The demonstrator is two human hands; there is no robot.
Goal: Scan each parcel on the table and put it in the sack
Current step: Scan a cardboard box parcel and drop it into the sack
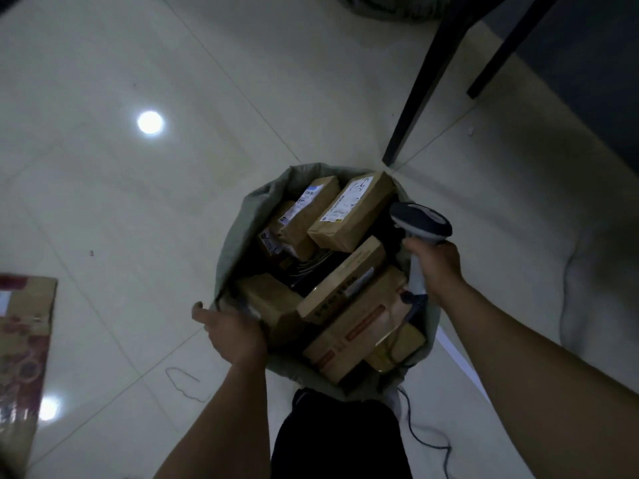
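Note:
A grey-green sack (pixel 242 216) stands open on the tiled floor, filled with several brown cardboard parcels (pixel 349 210) bearing white labels. My left hand (pixel 231 328) is at the sack's near-left rim beside a brown parcel (pixel 269 302); blur hides whether its fingers grip the rim. My right hand (pixel 437 264) grips the handle of a grey barcode scanner (pixel 420 219) over the sack's right side, scanner head pointing up and left. The scanner's cable (pixel 425 440) trails down to the floor.
A black table leg (pixel 420 88) stands just behind the sack, with a second leg (pixel 508 46) to its right. A large printed cardboard box (pixel 24 344) lies at the left edge. A loose string (pixel 183 382) lies on the floor. My dark-trousered leg (pixel 342 437) is below the sack.

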